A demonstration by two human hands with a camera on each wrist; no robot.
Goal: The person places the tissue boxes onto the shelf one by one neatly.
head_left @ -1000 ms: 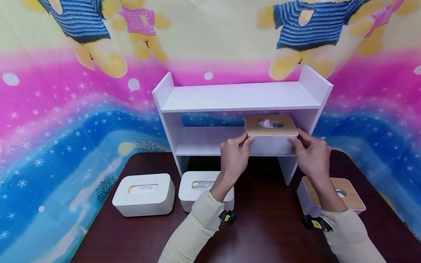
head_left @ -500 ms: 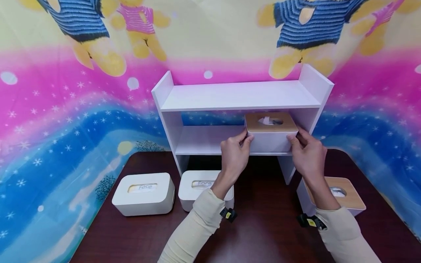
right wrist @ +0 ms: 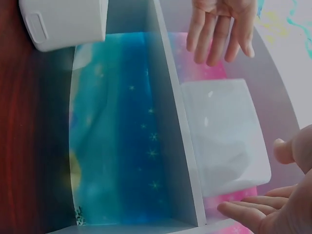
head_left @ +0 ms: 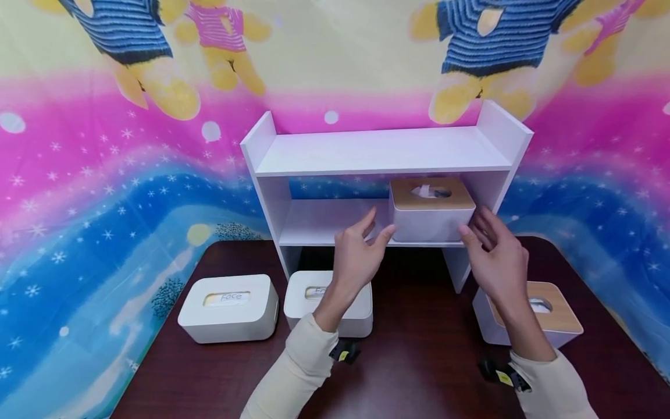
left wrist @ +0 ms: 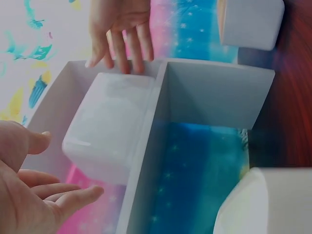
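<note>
A white tissue box with a wood-coloured lid sits on the right part of the middle shelf, a tissue tip showing in its oval slot. Just left of it is my left hand, fingers spread and apart from the box. My right hand stands at the box's right side with fingers loosely extended; both wrist views show a gap between each hand and the white box. In the right wrist view the same box rests against the shelf board, untouched.
Two white boxes with "Face" labels, one at the far left and one partly behind my left forearm, stand on the dark table. Another wood-lidded tissue box is under my right forearm. The white shelf unit's top board overhangs the shelved box.
Both hands have let go of the wood-lidded tissue box. The left hand has moved left and the right hand slightly right, while the box stays on the shelf.
</note>
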